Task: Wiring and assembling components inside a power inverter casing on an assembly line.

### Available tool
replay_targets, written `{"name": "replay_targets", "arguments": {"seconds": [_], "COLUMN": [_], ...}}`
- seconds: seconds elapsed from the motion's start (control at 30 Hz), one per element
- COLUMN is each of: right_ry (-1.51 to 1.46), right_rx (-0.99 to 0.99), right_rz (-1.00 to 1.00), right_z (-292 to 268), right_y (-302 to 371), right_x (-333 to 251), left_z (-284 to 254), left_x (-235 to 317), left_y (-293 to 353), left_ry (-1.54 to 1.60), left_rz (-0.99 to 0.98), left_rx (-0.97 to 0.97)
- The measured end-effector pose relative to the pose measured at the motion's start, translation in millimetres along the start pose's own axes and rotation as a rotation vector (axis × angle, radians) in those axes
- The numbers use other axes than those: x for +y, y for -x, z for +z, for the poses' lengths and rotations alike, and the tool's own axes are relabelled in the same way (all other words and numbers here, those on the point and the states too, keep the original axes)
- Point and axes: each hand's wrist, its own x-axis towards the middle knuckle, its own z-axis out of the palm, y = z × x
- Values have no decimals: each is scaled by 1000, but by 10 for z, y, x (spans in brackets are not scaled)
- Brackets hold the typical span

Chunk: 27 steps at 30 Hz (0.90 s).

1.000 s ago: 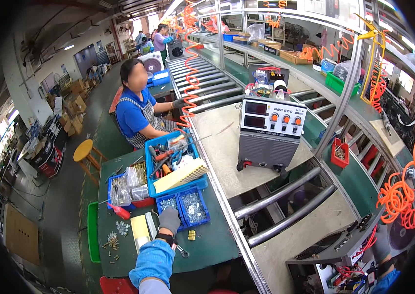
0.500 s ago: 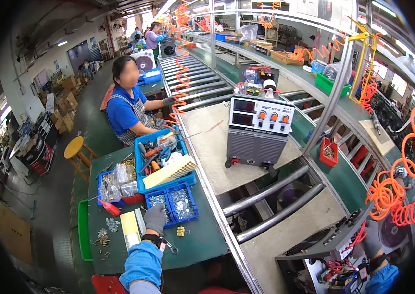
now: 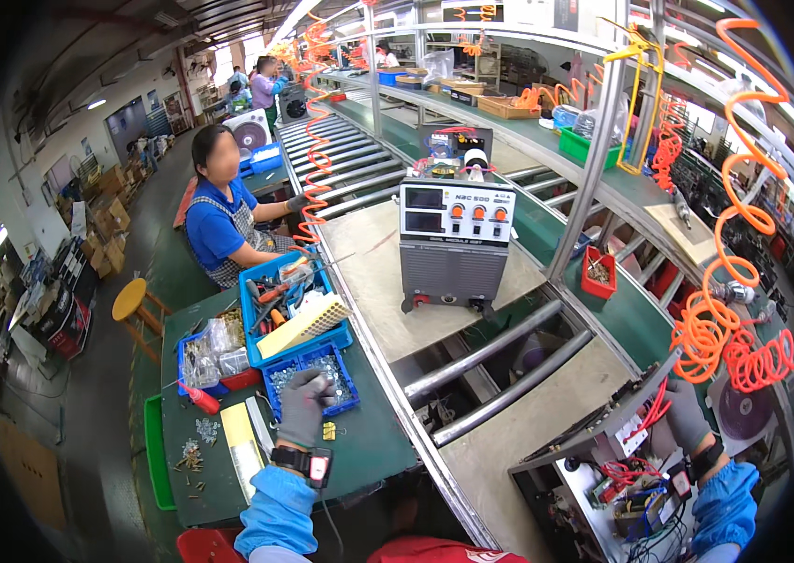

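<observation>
My left hand (image 3: 305, 405), in a grey glove, is raised over the near edge of two blue trays (image 3: 345, 405) of small metal hardware. Its fingers are pinched together; whatever they hold is too small to make out. At the lower right, my right hand (image 3: 688, 418), gloved too, is against the back of the front panel of an opened welding machine (image 3: 594, 497), beside its red wires (image 3: 650, 411). The panel and wires partly hide those fingers, so their grip cannot be told. Boards and cables show inside the casing.
A finished-looking welding machine (image 3: 456, 244) stands on the conveyor board, past bare rollers (image 3: 481, 352). A blue tool bin (image 3: 251, 321), a red bottle (image 3: 200, 398) and loose screws (image 3: 190, 457) lie on the green table. A seated co-worker (image 3: 219, 211) is beyond. Orange coiled hoses (image 3: 706, 338) hang right.
My left hand has come up out of the hardware trays, its fingers now pinched. My right hand stays by the opened machine. The whole view has shifted, with the conveyor scene moving left.
</observation>
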Motion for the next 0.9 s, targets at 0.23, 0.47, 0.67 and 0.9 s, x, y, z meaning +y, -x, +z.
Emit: {"name": "replay_targets", "arguments": {"seconds": [0.23, 0.47, 0.67, 0.9], "right_ry": [353, 509, 570, 577], "right_rx": [-46, 106, -222, -110], "right_rz": [-169, -287, -705, -780], "right_z": [-149, -275, 576, 721], "right_y": [-86, 636, 1391, 1435], "right_x": [117, -941, -1012, -868], "left_z": [1537, 2515, 2970, 3075], "left_x": [3, 58, 46, 82], "left_y": [849, 1637, 2093, 2311], "left_ry": [99, 52, 142, 10], "left_rz": [-231, -313, -312, -313], "left_rx": [-451, -711, -926, -981]}}
